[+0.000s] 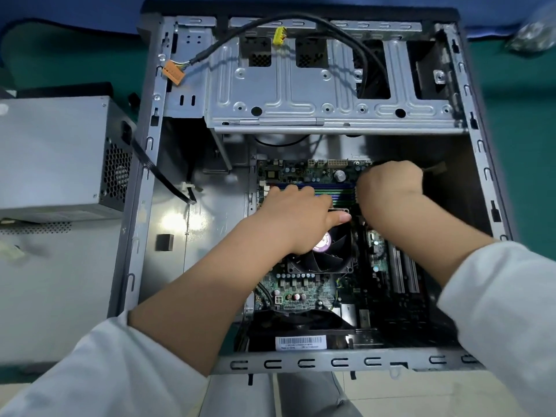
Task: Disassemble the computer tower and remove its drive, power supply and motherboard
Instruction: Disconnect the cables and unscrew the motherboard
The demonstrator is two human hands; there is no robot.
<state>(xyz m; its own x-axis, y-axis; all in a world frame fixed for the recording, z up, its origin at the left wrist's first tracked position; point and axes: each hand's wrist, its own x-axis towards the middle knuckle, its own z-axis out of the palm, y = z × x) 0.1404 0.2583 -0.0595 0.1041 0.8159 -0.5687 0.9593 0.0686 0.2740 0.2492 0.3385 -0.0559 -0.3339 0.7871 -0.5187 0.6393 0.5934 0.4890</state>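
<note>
The grey tower case [301, 363] lies open on its side. Its green motherboard [301, 291] sits on the case floor, with a black cooler fan [326, 257] on top. My left hand [296, 215] rests on the board, fingers stretched over the memory slots and thumb at the fan's upper edge. At the board's upper right corner, my right hand [391, 188] is curled round a dark object [434, 169] that sticks out to the right; what it is cannot be told. The grey power supply [54, 152] stands outside the case, at the left.
The metal drive cage [285, 94] spans the far end of the case. Loose black cables with an orange plug [173, 73] and a yellow plug [279, 35] hang over it. A flat black cable [168, 182] crosses the case's left wall. A grey panel [60, 296] lies left.
</note>
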